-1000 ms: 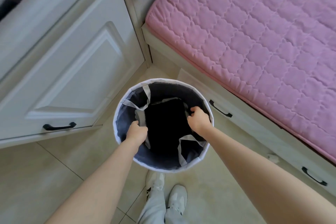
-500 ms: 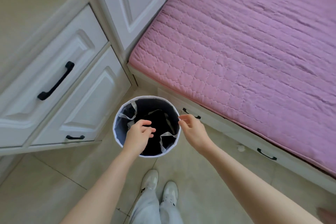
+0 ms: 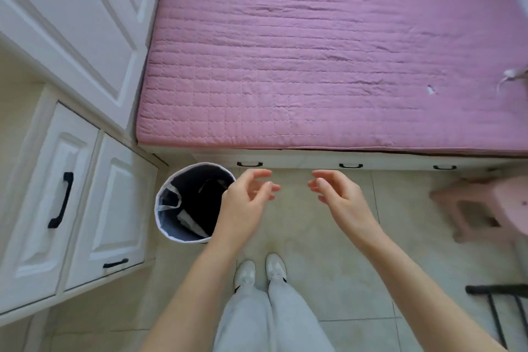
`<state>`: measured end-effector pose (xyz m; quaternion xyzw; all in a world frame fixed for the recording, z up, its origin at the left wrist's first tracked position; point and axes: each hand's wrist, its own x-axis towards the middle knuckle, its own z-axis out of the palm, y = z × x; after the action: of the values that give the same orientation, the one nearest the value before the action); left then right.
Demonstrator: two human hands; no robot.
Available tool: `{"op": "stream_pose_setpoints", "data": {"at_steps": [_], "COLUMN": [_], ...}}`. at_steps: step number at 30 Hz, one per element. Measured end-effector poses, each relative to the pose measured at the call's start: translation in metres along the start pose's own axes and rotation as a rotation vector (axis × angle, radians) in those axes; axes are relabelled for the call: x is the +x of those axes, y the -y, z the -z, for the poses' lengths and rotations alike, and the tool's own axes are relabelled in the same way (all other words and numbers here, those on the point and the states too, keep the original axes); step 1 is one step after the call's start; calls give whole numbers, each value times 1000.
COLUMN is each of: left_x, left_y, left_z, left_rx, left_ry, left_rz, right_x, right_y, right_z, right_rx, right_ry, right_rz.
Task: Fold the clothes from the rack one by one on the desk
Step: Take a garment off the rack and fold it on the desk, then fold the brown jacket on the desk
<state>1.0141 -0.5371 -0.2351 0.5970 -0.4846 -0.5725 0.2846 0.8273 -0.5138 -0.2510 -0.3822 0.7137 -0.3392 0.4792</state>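
Note:
A round fabric laundry basket [image 3: 167, 208] with a white rim and dark lining stands on the floor at the left, with a dark garment [image 3: 204, 201] lying inside it. My left hand [image 3: 245, 198] hovers just right of the basket's rim, fingers relaxed and holding nothing. My right hand [image 3: 340, 196] hangs in the air further right above the floor tiles, also empty with loosely spread fingers. No rack or desk shows in the head view.
A bed with a pink quilted cover [image 3: 328, 60] fills the top, with drawers [image 3: 350, 164] under it. White cabinets with black handles [image 3: 61, 200] stand at the left. A pink stool [image 3: 491, 208] and a black frame [image 3: 500, 314] sit at the right.
Both hands have come up out of the basket and let go of the dark garment. The view has risen and turned right, away from the basket.

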Motion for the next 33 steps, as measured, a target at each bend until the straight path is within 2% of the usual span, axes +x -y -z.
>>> {"op": "stream_pose_setpoints", "data": {"at_steps": [6,10,18,25,33], "left_x": [-25,-55,-141,-250,-349], "left_y": [-51,-66,-71,-63,-64], "left_z": [-64,-121,-242,-373,-514], "left_rx": [145,294,531,566,575], "left_ry": [320,519,879,1073,1169], "left_rz": [-162,-232,-365,-420,-525], "right_x": [-82,-151,-290,-399,-478], "right_y": [-21,-44,-100,-156,-181], "right_z": [69,115,202,310,466], "right_rx": [209,253,297,311,217], "right_ry": [-340,-600,-980,-1186,-1281], "right_rz": [-124,-161,-277,-289,-222]}}
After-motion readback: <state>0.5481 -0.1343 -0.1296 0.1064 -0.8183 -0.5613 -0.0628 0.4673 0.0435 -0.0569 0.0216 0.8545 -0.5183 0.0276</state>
